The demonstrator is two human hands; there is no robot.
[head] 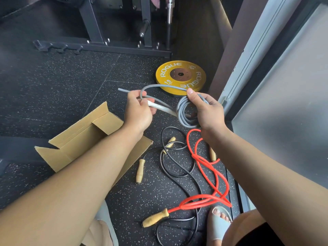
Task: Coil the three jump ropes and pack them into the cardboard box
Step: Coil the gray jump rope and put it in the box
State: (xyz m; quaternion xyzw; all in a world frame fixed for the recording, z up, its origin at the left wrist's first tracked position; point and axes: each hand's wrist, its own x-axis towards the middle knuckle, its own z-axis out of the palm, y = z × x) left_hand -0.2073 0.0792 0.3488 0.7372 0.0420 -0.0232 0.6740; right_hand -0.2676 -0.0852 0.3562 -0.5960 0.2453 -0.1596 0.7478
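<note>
Looking down from the head camera, two bare hands work above a black, white-flecked rubber floor. The right hand pinches the grey rope, thumb on top, with most of the rope wound into several small round loops. The left hand is curled round the rope's free tail and a pale, smooth handle. The hands are apart, joined by one arching strand. The cord looks like stiff, slick plastic, so the coil would likely spring open if the right grip eases, and the tail may flick loose unless tucked. On the floor nearer the person, the thin black rope and glossy red rope sprawl in overlapping loops with turned wooden handles. Lifting one could drag or knot the other. The box, plain brown cardboard, lies open to the left, partly under the left forearm, with no rope showing in it. A yellow weight plate lies beyond.
</note>
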